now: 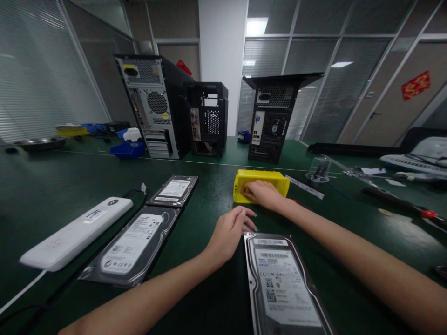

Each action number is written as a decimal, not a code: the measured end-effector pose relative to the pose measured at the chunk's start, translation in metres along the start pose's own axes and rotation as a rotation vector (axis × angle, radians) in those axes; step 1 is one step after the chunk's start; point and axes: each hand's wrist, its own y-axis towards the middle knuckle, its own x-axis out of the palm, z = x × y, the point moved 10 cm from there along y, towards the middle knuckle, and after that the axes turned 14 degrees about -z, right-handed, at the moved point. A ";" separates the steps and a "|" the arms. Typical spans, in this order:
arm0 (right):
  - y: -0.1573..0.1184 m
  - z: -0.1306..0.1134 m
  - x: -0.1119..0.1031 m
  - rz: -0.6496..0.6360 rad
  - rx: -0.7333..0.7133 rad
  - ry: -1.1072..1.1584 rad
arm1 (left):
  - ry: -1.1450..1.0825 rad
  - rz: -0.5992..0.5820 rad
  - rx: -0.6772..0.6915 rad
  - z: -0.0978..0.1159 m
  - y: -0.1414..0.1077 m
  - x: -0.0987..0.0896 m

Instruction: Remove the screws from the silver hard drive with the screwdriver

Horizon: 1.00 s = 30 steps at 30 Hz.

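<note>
My right hand (263,194) reaches into a yellow plastic bin (261,175) that lies with its opening towards me. Its fingers are bent together inside the bin, and whatever they pinch is hidden. My left hand (228,232) is just above the table, fingers loosely stretched and apart, with nothing seen in it. Its fingertips are close to the top left corner of a silver hard drive (284,284), which lies label up between my forearms. Whether they touch the drive, I cannot tell.
To the left lie a larger hard drive (136,242), a smaller drive (174,190) and a white power strip (78,232) with cables. Computer cases (174,107) stand at the back, another case (272,121) right of them. A clear plastic cup (319,170) and a metal strip (304,187) are at right.
</note>
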 end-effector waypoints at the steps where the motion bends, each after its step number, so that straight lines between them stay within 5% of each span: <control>1: 0.000 0.000 0.000 0.005 -0.006 -0.001 | -0.002 0.002 0.005 0.000 0.000 0.000; 6: -0.017 -0.009 -0.016 0.053 -0.070 -0.004 | 0.001 0.102 0.047 -0.004 0.001 -0.016; 10: -0.063 -0.036 -0.033 0.091 -0.215 0.010 | -0.007 0.175 0.071 -0.007 0.001 -0.028; 14: -0.126 -0.079 -0.027 0.064 -0.433 0.017 | -0.019 0.106 0.083 -0.003 0.001 -0.021; 18: -0.173 -0.114 -0.021 0.168 -0.651 -0.045 | -0.034 0.039 0.085 0.002 0.001 -0.010; 30: -0.174 -0.131 -0.017 0.113 -0.659 -0.135 | -0.048 -0.007 0.076 0.004 -0.001 -0.002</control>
